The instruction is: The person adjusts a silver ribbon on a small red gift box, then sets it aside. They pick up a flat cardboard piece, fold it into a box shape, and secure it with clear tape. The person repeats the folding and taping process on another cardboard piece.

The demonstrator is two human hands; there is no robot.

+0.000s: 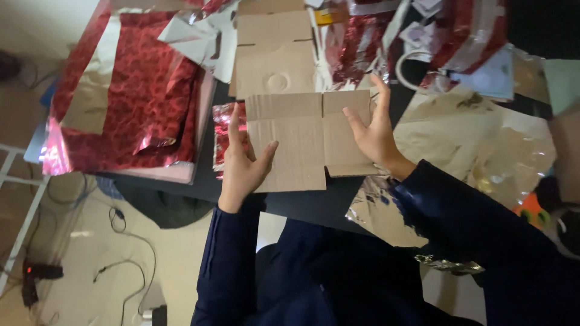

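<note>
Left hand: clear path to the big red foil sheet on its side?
Probably yes. The left hand grips the left edge of the flat cardboard, and the red foil sheet lies open just to its left with nothing between them. It would have to let go of the cardboard first.

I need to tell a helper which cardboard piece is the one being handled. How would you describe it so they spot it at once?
On the dark table, find the big sheet of red foil wrap; to its right, the left hand and right hand grip a flat brown cardboard piece. Unlike the other cardboard behind it, it is held at both sides and slit into flaps.
</note>
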